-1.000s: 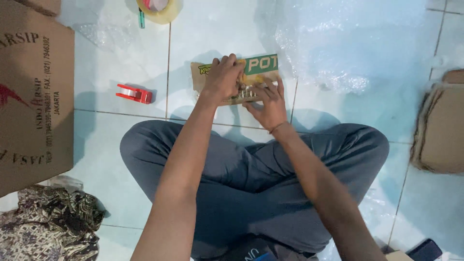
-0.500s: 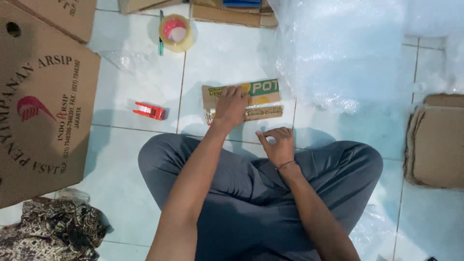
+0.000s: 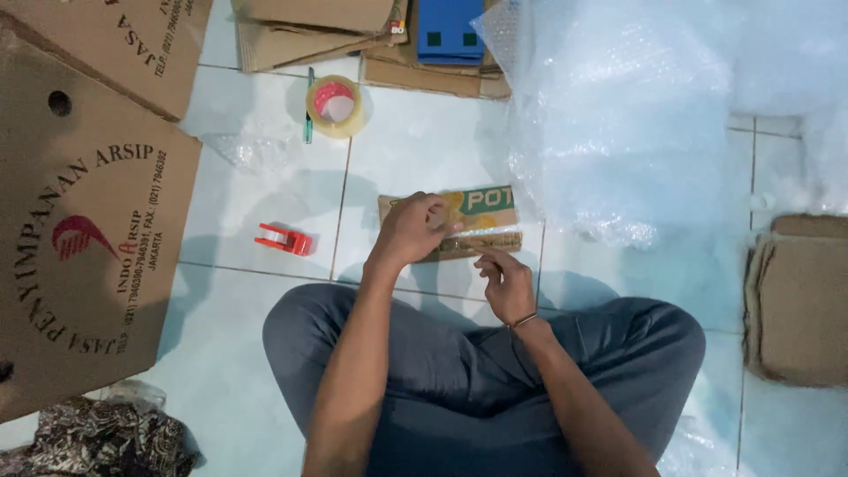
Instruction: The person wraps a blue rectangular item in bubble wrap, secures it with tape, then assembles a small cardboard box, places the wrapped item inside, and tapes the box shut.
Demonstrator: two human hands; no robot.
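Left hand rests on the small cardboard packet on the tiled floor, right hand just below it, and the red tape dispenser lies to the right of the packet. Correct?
Not quite: in the head view the red tape dispenser lies left of the cardboard packet, not right. Left hand and right hand are as stated.
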